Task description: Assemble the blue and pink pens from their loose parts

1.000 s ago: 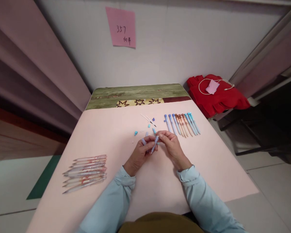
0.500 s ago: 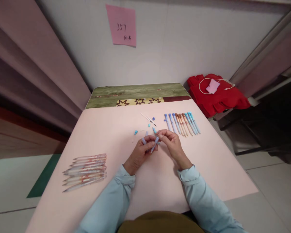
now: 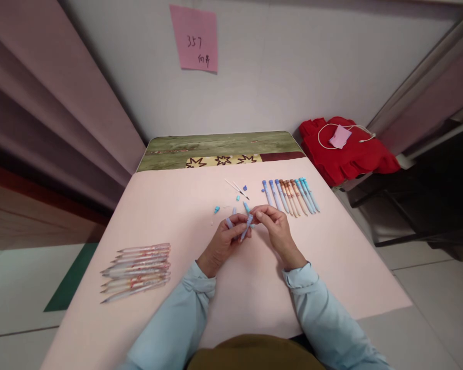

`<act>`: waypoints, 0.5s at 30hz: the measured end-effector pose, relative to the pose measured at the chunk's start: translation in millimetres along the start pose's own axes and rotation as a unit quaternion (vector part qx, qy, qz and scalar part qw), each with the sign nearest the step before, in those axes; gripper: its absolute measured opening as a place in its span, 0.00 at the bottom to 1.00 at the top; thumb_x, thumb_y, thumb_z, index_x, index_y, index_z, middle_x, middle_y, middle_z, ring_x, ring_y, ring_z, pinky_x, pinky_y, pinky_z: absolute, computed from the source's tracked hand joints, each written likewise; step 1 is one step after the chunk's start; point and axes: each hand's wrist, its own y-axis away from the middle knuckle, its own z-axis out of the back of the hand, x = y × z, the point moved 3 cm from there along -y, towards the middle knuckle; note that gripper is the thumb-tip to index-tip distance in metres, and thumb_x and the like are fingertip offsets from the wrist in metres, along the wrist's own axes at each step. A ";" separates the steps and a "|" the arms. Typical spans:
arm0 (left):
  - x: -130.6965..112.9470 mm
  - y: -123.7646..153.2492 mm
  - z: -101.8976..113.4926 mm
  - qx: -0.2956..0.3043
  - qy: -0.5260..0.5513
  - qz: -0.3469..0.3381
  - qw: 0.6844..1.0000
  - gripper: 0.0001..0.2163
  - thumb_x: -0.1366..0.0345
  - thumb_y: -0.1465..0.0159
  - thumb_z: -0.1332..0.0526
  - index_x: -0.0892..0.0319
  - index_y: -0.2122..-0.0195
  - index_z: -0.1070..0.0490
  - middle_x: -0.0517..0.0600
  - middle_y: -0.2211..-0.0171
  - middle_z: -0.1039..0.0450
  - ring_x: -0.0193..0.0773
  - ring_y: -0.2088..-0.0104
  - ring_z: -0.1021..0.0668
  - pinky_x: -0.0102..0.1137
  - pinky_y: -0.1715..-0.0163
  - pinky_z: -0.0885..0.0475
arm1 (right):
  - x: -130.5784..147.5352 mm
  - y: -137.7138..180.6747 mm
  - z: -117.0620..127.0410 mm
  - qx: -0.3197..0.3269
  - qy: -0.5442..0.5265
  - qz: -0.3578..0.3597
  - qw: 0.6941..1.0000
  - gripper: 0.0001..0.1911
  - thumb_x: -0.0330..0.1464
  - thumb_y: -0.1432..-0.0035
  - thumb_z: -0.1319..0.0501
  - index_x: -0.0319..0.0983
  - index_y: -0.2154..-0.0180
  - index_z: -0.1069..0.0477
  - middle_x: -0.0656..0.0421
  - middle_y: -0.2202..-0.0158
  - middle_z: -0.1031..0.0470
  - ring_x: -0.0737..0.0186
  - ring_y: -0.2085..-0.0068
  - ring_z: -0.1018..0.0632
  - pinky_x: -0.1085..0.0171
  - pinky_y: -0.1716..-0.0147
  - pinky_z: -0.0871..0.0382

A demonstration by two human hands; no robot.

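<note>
My left hand [image 3: 227, 237] is closed around a pale lilac pen barrel [image 3: 247, 227], which it holds at a slant between thumb and fingers. Another pale lilac pen part [image 3: 230, 223] shows by the same hand's knuckles. At the barrel's upper end my right hand [image 3: 274, 229] pinches with thumb and forefinger; anything between those fingertips is too small to make out. Just beyond the hands lies a bright blue pen part [image 3: 246, 207], partly hidden by the fingers. Small turquoise pieces [image 3: 216, 209] and a dark blue piece [image 3: 245, 188] lie farther off.
Thin refills [image 3: 237, 189] lie beyond my hands. A row of blue, brown and turquoise pens [image 3: 291, 197] is at the right; several clear patterned pens [image 3: 139, 272] lie at the left. Red cloth [image 3: 349, 154] with a white cable sits past the far right corner.
My right hand's fingertips have drawn slightly away from the barrel's upper end. My left hand keeps its hold, and the things on the table stay put.
</note>
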 end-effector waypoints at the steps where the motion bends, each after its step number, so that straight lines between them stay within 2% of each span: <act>1: -0.1 0.2 0.1 0.000 0.002 0.000 1.000 0.10 0.60 0.40 0.35 0.60 0.61 0.24 0.46 0.77 0.31 0.28 0.79 0.38 0.28 0.77 0.47 | -0.9 -0.2 0.5 -0.004 -0.001 -0.001 1.000 0.10 0.42 0.44 0.34 0.43 0.67 0.21 0.59 0.70 0.22 0.62 0.68 0.26 0.62 0.62 0.31; 10: 2.1 -0.3 0.6 -0.024 0.041 -0.002 0.999 0.09 0.61 0.38 0.35 0.61 0.63 0.26 0.48 0.74 0.28 0.26 0.79 0.36 0.25 0.79 0.45 | -3.0 -0.6 4.1 -0.055 0.003 0.014 0.998 0.10 0.40 0.42 0.36 0.41 0.67 0.21 0.59 0.71 0.24 0.63 0.69 0.26 0.63 0.64 0.32; 13: -5.2 -1.1 11.3 -0.055 0.061 -0.017 0.996 0.09 0.61 0.39 0.34 0.61 0.63 0.26 0.49 0.72 0.27 0.25 0.79 0.35 0.23 0.80 0.44 | -4.8 -0.7 5.5 -0.077 0.024 0.011 0.997 0.12 0.42 0.42 0.36 0.40 0.68 0.23 0.60 0.70 0.24 0.65 0.72 0.28 0.65 0.68 0.33; 15: -14.6 -1.4 25.4 -0.098 0.074 -0.047 0.991 0.09 0.61 0.40 0.33 0.61 0.63 0.26 0.48 0.73 0.27 0.25 0.79 0.34 0.22 0.82 0.44 | -7.8 -0.5 8.3 -0.102 0.089 -0.001 0.991 0.13 0.42 0.43 0.37 0.39 0.67 0.24 0.60 0.72 0.25 0.66 0.75 0.30 0.66 0.73 0.36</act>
